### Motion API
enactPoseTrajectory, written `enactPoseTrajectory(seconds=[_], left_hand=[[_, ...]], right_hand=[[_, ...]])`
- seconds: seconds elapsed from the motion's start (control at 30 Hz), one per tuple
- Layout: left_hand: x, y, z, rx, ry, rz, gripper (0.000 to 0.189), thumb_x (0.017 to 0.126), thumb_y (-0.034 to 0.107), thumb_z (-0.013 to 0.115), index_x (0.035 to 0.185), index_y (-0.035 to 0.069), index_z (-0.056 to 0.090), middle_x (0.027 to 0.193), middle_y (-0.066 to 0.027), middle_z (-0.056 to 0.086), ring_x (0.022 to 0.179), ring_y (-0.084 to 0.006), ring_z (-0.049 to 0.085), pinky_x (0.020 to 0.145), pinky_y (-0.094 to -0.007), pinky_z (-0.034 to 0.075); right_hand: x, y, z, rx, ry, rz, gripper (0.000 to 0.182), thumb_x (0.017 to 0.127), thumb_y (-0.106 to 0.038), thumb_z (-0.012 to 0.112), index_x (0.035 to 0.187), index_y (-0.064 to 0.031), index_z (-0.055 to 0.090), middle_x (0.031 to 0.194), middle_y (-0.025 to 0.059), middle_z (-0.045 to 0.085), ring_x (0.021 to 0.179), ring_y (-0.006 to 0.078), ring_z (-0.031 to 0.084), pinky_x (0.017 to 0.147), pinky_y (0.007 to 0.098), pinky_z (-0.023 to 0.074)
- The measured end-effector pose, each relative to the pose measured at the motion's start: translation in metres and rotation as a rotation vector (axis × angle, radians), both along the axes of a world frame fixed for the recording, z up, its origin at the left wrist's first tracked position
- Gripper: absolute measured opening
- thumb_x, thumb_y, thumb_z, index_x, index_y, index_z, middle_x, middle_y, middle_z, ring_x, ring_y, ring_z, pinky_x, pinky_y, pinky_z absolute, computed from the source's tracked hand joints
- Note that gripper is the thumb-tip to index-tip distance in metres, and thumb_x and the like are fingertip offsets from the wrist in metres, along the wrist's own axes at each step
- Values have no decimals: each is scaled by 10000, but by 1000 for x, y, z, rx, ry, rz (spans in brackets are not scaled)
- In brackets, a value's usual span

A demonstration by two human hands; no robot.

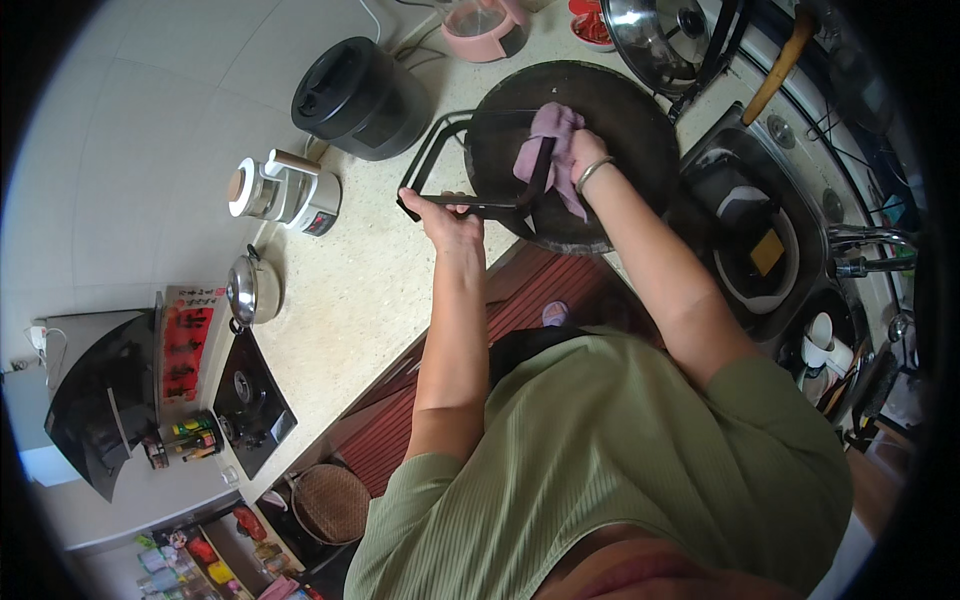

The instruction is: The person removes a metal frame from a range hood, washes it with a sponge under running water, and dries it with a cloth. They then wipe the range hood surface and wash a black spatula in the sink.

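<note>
My left hand [452,217] grips one side of a black metal rack frame [480,201], which is held up over the countertop. In my right hand [589,154] is a bunched mauve cloth [553,127], pressed around the frame's far end. Beneath the cloth and that end of the frame lies a large round dark pan or board [630,112], partly hidden by my right forearm. It rests near the counter's front edge, beside the sink.
A black rice cooker [364,97], a white glass kettle [289,191] and a lidded pot [255,289] line the wall. A pink appliance [486,30] and a glass lid [660,37] stand at the back. The dark sink [739,161] on the right holds a pan and a yellow sponge [767,253].
</note>
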State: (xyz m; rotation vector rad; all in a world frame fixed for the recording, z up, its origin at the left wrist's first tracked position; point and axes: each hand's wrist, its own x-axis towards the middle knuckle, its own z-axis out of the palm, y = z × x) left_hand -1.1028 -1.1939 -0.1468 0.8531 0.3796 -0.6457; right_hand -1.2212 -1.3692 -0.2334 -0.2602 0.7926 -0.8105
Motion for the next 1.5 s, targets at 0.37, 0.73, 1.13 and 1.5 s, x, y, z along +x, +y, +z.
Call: enactPoseTrajectory(seconds=[0.37, 0.73, 1.13, 1.5], left_hand=[[-41, 15, 66, 219, -1413, -727, 276, 739, 172, 779, 710, 59, 529, 607, -4, 525, 524, -92, 477, 503, -245, 425], [-41, 5, -40, -54, -2716, -1140, 294, 696, 390, 645, 796, 134, 543, 752, -13, 522, 658, -189, 590, 570, -321, 476], [-19, 59, -72, 810, -1781, -668, 1390, 437, 579, 835, 1422, -39, 72, 1435, -261, 229, 1339, -379, 255, 1029, -483, 207], [-35, 41, -113, 843, -1533, -883, 1716, 288, 703, 811, 1341, -37, -324, 1478, -319, -170, 1414, -400, -78, 1049, -622, 58]], right_hand=[[-209, -43, 64, -439, -12, 138, 367, 1001, -278, 373, 1245, -44, 514, 1152, 95, 601, 1054, 233, 592, 934, 352, 482], [-272, -10, 89, -751, 461, 154, 357, 992, -254, 423, 1274, -39, 469, 1128, 72, 587, 1011, 162, 584, 885, 303, 500], [-121, 2, 143, -549, 126, 324, 333, 934, -166, 506, 1246, -49, 498, 1126, 89, 578, 1028, 180, 583, 911, 303, 475], [12, 75, 35, -1395, 732, 1364, 442, 801, -162, 662, 1167, 61, 552, 1144, 210, 607, 1057, 231, 587, 912, 318, 450]])
